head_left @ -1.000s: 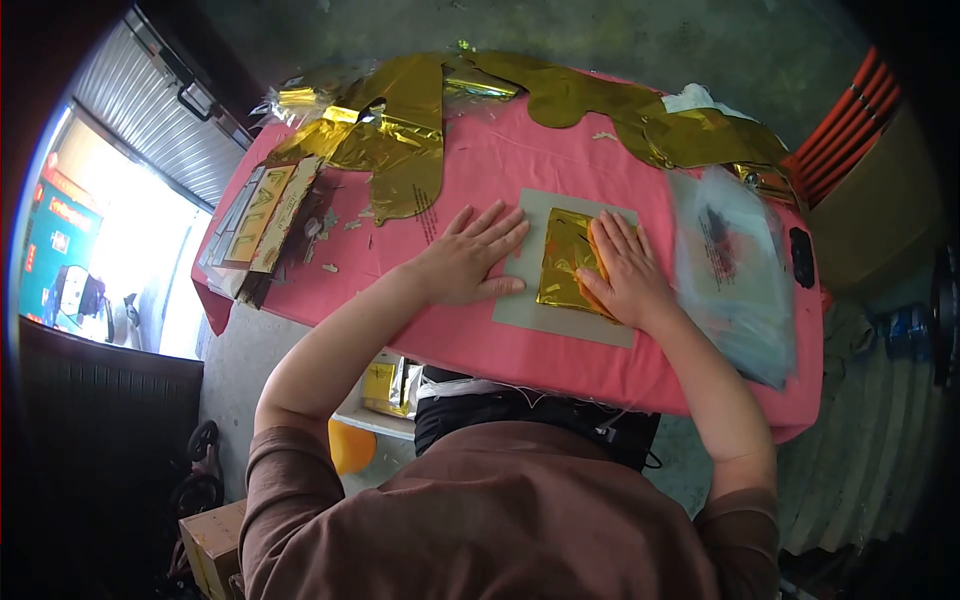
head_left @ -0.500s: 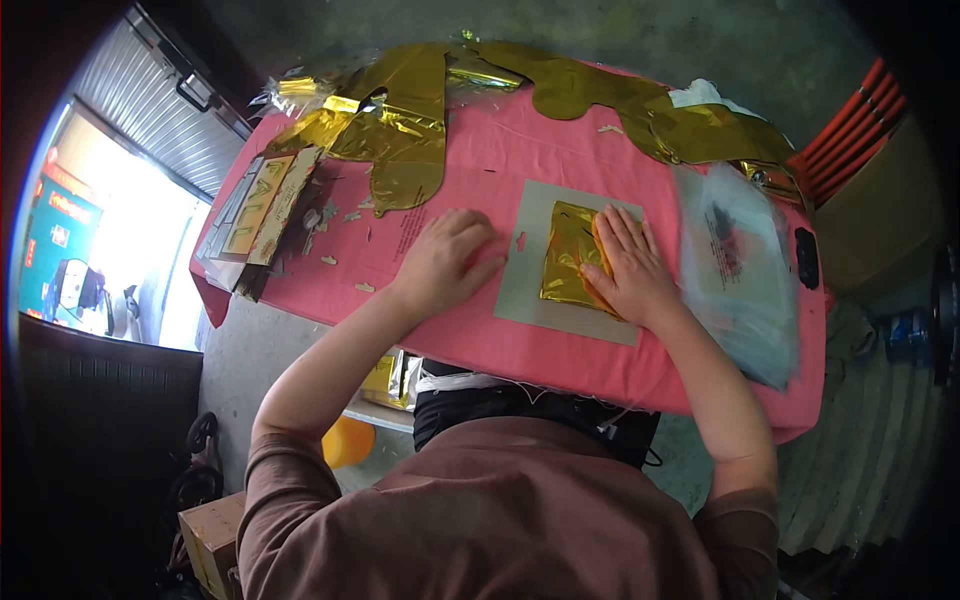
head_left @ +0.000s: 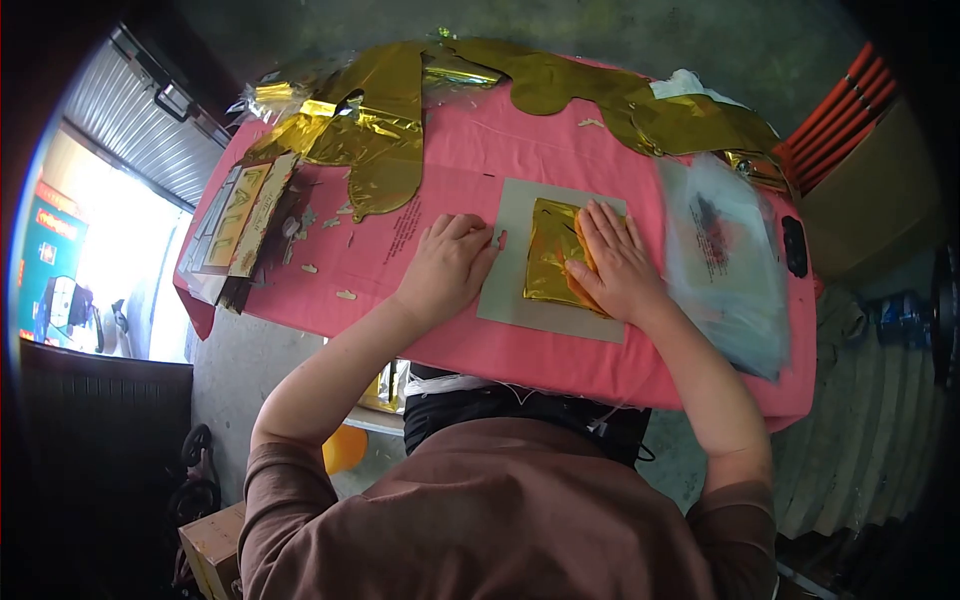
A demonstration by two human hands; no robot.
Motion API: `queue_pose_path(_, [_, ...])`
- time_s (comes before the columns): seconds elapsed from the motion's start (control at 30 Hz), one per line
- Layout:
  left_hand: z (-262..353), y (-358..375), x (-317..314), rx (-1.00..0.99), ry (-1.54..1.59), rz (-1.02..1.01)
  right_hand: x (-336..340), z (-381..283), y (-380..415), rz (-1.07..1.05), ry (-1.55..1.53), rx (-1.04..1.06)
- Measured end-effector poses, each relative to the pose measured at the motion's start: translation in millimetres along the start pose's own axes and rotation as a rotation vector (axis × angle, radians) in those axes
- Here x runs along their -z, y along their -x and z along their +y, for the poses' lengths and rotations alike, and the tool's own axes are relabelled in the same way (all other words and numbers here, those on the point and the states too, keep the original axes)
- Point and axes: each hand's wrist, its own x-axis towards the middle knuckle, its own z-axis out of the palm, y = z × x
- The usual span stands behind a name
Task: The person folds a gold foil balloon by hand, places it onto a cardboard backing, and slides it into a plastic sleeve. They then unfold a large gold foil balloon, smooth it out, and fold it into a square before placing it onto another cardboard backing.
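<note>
A folded gold foil balloon [head_left: 550,250] lies on a flat grey card [head_left: 500,300] with a small hang hole near its left edge. My right hand [head_left: 618,265] rests flat across the right side of the foil, fingers stretched out, thumb toward the middle. Beside the card's left edge, close to the hang hole, is my left hand [head_left: 450,265]. Its fingers are curled, with thumb and forefinger brought together. Whatever may be between those fingertips is hidden.
Clear plastic bags [head_left: 725,260] lie stacked on the right of the pink-covered table [head_left: 400,325]. Large flat gold foil balloons [head_left: 390,120] spread along the far edge. A box of printed cards [head_left: 235,220] stands at left, among small paper scraps [head_left: 310,268]. A black object [head_left: 794,246] lies far right.
My left thumb and fingers have closed together and come nearer the card's left edge. My right hand stays flat on the foil. The whole view has shifted slightly.
</note>
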Motion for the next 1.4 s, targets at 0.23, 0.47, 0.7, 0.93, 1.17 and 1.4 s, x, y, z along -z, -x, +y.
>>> queue_pose_path(0.23, [-9, -6, -2, -0.024, 0.066, 0.046, -1, 1, 1, 0.018, -0.034, 0.014])
queue_pose_path(0.47, [-3, -51, -15, -0.060, 0.126, 0.061, -1, 1, 1, -0.009, -0.021, 0.015])
queue_pose_path(0.7, [1, -93, -36, 0.172, 0.183, -0.209, 7, -3, 1, -0.084, -0.059, -0.015])
queue_pose_path(0.93, [-14, -120, -29, 0.336, 0.460, -0.589, 6, -2, 1, 0.015, -0.111, 0.020])
queue_pose_path(1.17, [-23, -107, -21, 0.272, 0.462, -0.387, 7, -3, 1, -0.042, -0.058, -0.004])
queue_pose_path(1.4, [-34, -29, 1, -0.027, -0.147, -0.065, 7, -3, 1, -0.046, 0.006, -0.002])
